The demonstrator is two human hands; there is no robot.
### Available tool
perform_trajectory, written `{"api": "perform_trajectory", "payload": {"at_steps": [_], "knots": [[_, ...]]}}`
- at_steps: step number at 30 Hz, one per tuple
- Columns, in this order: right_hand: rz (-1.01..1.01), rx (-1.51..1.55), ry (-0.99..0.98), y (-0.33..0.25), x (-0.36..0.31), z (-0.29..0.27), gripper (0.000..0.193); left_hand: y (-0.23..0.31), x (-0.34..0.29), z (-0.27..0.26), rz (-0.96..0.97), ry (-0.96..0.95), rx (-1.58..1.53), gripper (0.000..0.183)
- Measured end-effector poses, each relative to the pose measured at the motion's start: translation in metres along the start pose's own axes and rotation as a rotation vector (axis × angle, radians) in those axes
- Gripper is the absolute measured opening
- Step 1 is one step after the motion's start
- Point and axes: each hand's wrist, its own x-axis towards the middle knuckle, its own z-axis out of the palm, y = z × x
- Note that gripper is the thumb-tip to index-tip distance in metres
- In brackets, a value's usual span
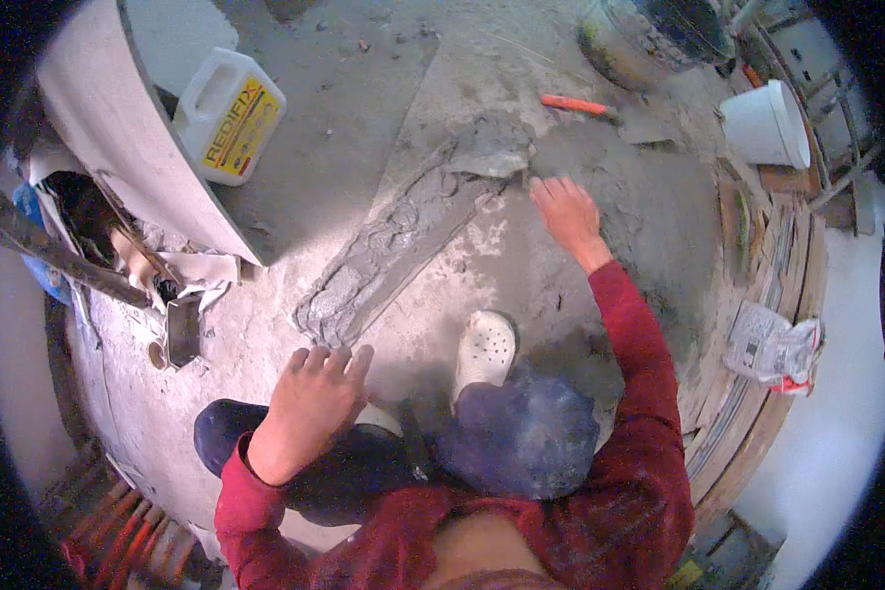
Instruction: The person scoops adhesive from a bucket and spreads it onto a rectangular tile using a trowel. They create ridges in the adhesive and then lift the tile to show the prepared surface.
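A long narrow strip (388,246) coated in wet grey mortar lies slantwise before me. My left hand (315,398) is at its near end, fingers bent down over the edge and closed on it; the fingertips are partly hidden. At the far end, my right hand (565,216) is closed around what looks like the handle of a trowel (492,162). The trowel's blade rests on the mortar there, and its handle is mostly covered by my fingers. An orange-handled tool (575,104) lies on the floor beyond my right hand.
A white jerrycan with a yellow label (234,123) stands at far left beside a leaning pale board (133,128). A dirty bucket (649,44) and a white bucket (765,125) are at far right. Planks (757,393) and a plastic bag (772,344) line the right wall.
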Motion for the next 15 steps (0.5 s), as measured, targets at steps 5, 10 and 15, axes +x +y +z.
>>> {"api": "perform_trajectory", "payload": {"at_steps": [5, 10, 15], "knots": [[0.043, 0.069, 0.075, -0.003, 0.0, -0.015, 0.026, -0.003, -0.003, 0.005, 0.035, 0.017, 0.002, 0.049], [0.049, 0.084, 0.046, 0.001, 0.002, -0.03, 0.027, -0.001, 0.0, 0.007, 0.061, 0.015, 0.02, 0.05], [0.072, 0.015, 0.01, 0.008, 0.001, -0.036, 0.026, 0.0, -0.002, 0.002, 0.072, -0.002, 0.02, 0.05]]}}
